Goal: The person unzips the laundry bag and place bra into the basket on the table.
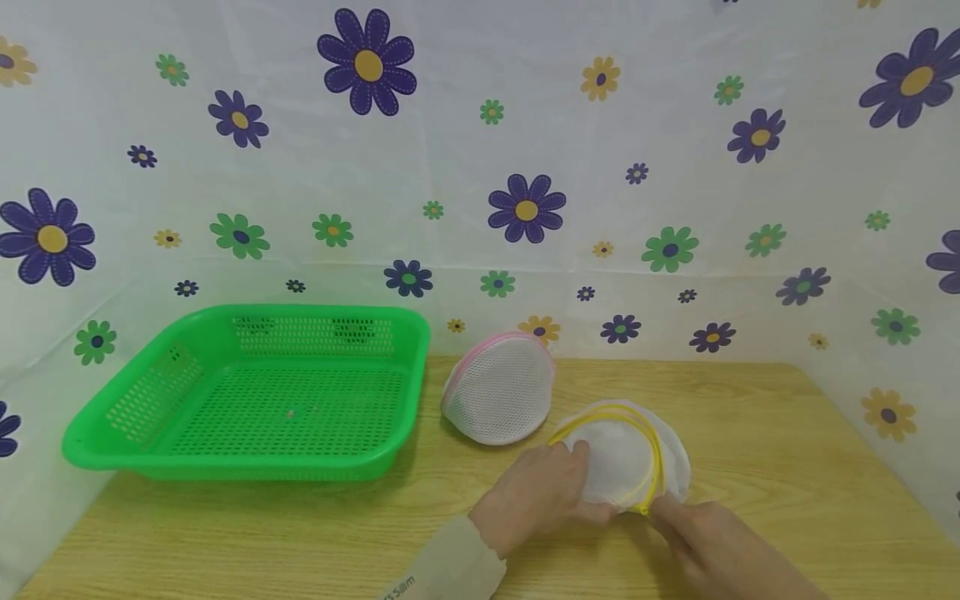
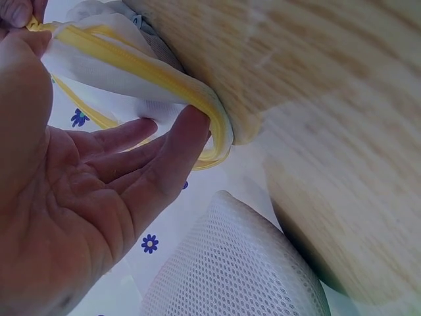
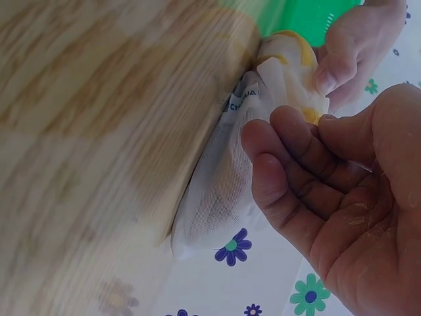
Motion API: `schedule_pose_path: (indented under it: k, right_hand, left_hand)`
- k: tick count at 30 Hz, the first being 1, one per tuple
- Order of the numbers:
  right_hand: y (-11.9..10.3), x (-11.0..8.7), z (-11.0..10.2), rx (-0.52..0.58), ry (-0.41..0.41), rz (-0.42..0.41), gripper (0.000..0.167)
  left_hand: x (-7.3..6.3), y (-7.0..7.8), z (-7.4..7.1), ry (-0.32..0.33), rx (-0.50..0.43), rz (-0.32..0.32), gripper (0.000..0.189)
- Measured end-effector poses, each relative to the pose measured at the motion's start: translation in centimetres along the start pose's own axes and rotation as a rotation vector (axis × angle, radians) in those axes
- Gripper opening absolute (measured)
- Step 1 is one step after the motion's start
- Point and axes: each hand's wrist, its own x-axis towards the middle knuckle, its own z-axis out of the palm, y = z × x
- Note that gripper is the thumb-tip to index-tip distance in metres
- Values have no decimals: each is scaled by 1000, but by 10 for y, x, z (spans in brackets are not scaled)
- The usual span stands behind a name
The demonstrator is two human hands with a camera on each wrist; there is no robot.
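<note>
Worktop [image 1: 225, 537] carries green basket [image 1: 247, 463], containing specks [image 1: 291, 413] too small to identify; just beside it, pink-trimmed bag [image 1: 501, 400], contents not determinable; farther right, yellow-trimmed bag [image 1: 617, 457], left grip [image 1: 534, 492] clamped on it, apparently for steadying, right grip [image 1: 712, 537] pinching its yellow trim [image 1: 657, 458]

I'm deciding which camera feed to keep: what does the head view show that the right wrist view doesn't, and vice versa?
Only the head view: the pink-trimmed mesh bag, the lettered sleeve and the basket's full outline.

Only the right wrist view: the printed label on the white bag.

Both: the yellow-trimmed white bag in the grip of the left hand and right hand, the green basket, wooden table and flowered backdrop.
</note>
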Motion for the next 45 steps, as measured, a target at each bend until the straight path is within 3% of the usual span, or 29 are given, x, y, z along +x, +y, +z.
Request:
schedule_pose_path:
  k: [7,23,30,36,40,45]
  right_hand:
    - [-4,2,0,-3,-56,65,32]
    - [-2,5,1,-36,-44,7,29]
    - [0,5,-2,15,-77,57,27]
    - [4,0,-7,46,-54,45,28]
    - [6,-2,-12,42,17,11,29]
    - [8,-1,-18,-5,156,-53,32]
  left_hand:
    - [1,1,1,0,-6,-4,57]
    - [2,0,-2,0,-29,-7,55]
    - [0,-1,0,31,-21,1,61]
    - [-7,0,-1,-27,-34,-9,70]
    - [-9,1,-1,-7,-3,64,55]
    - [-9,-1,-3,91,44,245,25]
